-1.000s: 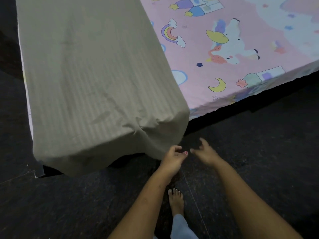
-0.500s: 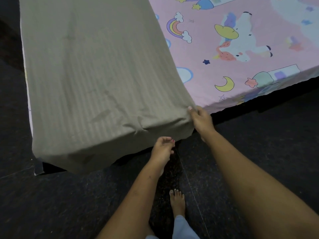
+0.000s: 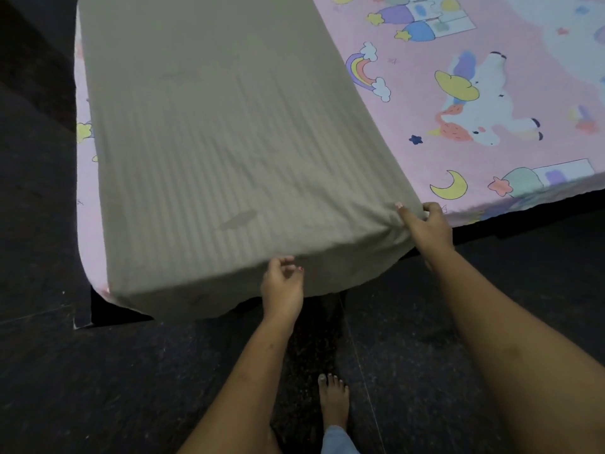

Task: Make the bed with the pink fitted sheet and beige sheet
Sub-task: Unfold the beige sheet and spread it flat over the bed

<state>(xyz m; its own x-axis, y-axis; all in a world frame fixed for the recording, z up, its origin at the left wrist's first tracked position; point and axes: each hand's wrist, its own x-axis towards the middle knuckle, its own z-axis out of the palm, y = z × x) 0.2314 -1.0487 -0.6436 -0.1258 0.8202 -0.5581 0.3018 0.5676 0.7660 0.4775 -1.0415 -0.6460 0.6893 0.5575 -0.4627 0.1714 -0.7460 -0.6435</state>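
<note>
The pink fitted sheet, printed with unicorns, rainbows and moons, covers the mattress. A folded beige striped sheet lies in a long strip over the mattress's left part and hangs over its near corner. My right hand pinches the beige sheet's right lower corner at the mattress edge, and the cloth bunches there. My left hand is at the sheet's hanging front edge with curled fingers, and whether it holds the cloth is unclear.
Dark speckled floor surrounds the bed's near corner. My bare foot stands on it below the hands. A thin strip of pink sheet shows left of the beige strip.
My right hand rose from the floor side to the beige sheet's corner and took hold of it. My left hand moved up to the hanging edge. The view shifted closer.
</note>
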